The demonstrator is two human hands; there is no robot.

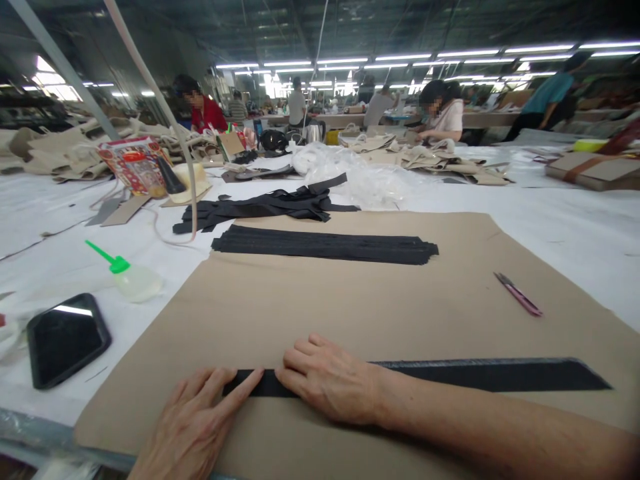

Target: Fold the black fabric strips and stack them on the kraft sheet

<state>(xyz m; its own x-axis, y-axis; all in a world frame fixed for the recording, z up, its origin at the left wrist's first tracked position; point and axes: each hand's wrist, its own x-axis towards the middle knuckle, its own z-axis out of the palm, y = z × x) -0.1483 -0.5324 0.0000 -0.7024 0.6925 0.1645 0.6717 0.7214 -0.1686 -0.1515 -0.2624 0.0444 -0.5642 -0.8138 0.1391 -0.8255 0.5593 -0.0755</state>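
Observation:
A long black fabric strip [480,375] lies flat across the brown sheet in front of me, its right end cut at a slant. My left hand [195,413] rests at the strip's left end, fingers stretched out and the fingertips touching it. Close beside it, my right hand [330,380] has curled fingers pressed onto the strip, and its forearm crosses over the strip's middle. Farther back is a neat stack of black strips [325,245]. Pink-handled thread snips [520,295] lie on the sheet at the right.
The brown sheet [350,300] covers much of the white table [565,227]. To the left are a phone [69,340] and a green-tipped squeeze bottle [135,279]. Behind lie tangled black strips [265,205] and clear plastic [350,173]. A pale hose [175,127] hangs down; several people work beyond.

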